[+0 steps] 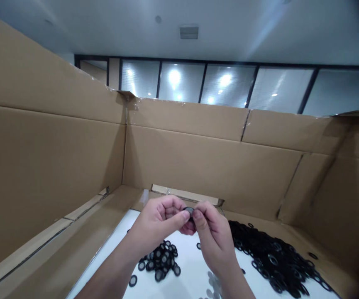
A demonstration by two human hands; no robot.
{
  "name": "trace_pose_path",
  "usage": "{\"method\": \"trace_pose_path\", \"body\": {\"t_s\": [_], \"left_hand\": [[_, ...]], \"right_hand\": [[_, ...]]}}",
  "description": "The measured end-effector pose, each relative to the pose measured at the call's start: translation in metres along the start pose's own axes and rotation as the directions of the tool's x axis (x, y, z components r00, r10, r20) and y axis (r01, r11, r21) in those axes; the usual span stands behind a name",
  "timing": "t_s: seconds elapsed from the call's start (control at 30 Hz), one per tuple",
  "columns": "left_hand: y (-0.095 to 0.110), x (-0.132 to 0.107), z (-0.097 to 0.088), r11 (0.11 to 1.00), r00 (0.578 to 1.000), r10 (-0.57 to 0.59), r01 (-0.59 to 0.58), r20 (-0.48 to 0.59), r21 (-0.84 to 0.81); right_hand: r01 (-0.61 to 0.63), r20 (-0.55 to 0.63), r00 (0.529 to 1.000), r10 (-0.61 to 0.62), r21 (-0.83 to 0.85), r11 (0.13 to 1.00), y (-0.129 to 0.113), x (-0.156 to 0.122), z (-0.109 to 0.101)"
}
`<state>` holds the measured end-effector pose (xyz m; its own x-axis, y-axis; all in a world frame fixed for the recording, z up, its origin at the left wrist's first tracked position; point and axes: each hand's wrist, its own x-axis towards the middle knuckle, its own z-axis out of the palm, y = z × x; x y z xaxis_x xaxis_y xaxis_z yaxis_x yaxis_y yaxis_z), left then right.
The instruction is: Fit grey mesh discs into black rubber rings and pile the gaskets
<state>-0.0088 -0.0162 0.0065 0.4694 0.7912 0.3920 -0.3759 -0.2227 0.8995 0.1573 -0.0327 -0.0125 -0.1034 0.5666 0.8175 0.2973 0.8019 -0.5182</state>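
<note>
Inside the cardboard box (210, 166), my left hand (158, 220) and right hand (213, 237) are pinching a black rubber washer (188, 212) between them, with a heap of washers (275, 257) at four o'clock.

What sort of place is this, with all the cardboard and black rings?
Probably a makeshift parts-sorting station in an office-style building: a cardboard enclosure surrounds a white surface heaped with small black rings, and glass partitions stand behind.
</note>
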Motion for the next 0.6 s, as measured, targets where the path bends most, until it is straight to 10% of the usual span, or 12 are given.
{"method": "trace_pose_path", "body": {"t_s": [0.6], "left_hand": [[0.001, 0.001, -0.011, 0.997, 0.992, -0.05, 0.043, 0.112, 0.063]], "right_hand": [[-0.002, -0.106, 0.994, -0.009, -0.107, 0.994, 0.009, -0.005, 0.013]]}}
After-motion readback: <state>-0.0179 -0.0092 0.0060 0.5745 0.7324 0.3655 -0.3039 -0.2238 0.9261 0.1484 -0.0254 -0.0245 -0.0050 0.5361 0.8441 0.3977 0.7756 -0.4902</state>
